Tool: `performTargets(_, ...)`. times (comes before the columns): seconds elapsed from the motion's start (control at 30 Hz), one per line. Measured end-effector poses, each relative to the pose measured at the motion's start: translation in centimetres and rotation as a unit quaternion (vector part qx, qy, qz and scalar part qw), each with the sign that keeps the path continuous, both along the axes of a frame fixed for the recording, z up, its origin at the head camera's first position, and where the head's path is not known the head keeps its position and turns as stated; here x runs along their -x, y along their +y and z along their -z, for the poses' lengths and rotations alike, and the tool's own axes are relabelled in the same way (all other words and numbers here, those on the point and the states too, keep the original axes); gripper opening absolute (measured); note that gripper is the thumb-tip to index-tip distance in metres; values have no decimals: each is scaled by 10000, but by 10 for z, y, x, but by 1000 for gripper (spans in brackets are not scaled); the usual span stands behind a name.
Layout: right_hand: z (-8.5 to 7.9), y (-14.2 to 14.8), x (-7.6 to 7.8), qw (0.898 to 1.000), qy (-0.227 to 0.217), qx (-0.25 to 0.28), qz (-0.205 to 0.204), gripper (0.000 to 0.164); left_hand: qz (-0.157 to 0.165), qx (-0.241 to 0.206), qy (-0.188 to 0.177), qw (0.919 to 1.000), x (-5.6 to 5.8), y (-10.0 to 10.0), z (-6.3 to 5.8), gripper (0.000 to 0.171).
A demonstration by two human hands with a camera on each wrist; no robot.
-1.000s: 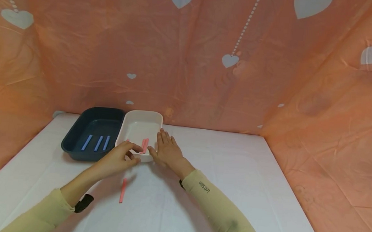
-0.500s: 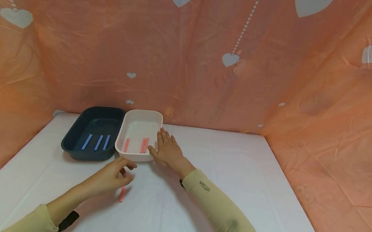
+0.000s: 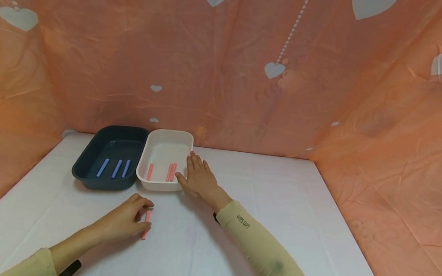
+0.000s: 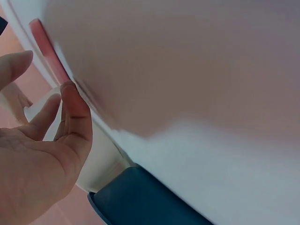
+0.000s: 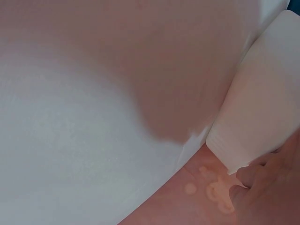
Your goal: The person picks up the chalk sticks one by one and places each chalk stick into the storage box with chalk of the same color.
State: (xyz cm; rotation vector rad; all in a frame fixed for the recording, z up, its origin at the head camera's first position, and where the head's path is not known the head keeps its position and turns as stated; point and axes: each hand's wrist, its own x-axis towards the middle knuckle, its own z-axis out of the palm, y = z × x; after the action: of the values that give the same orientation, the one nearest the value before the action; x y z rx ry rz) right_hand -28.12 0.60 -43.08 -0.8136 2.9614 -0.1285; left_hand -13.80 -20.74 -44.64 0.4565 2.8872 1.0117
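Note:
On the white table lies a pink stick (image 3: 147, 220). My left hand (image 3: 126, 216) is at it, thumb and forefinger apart along its left side. From the left wrist view, a fingertip (image 4: 70, 89) overlaps the stick's near end (image 4: 49, 51); contact is unclear. Fingers straight, my right hand (image 3: 199, 179) rests against the right side of a white tray (image 3: 162, 187). Inside that tray are a single pink stick (image 3: 149, 172) at left and a pair of pink sticks (image 3: 171, 172) at right. In the right wrist view, the hand (image 5: 272, 187) touches the tray's wall (image 5: 262, 98).
A dark blue tray (image 3: 104, 185) stands left of the white one, their sides together. It holds three blue sticks (image 3: 117, 169). An orange curtain (image 3: 238, 101) with white hearts hangs behind the table (image 3: 262, 208) and along both sides.
My left hand has drawn back from the white tray, down and left to the pink stick on the table. The tray's left pink stick has come into full view. My right hand stays put.

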Motion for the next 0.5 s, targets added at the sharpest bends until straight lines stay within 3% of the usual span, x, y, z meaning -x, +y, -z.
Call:
performTargets(0.23,2,-2,3,10000,-54,-81,16,78,-14,114,-109,9999,-2,-1,2,52)
performTargets(0.5,2,-1,2,9999,-12,-90,53,77,27,122,-159,9998,-3,-2,2,49)
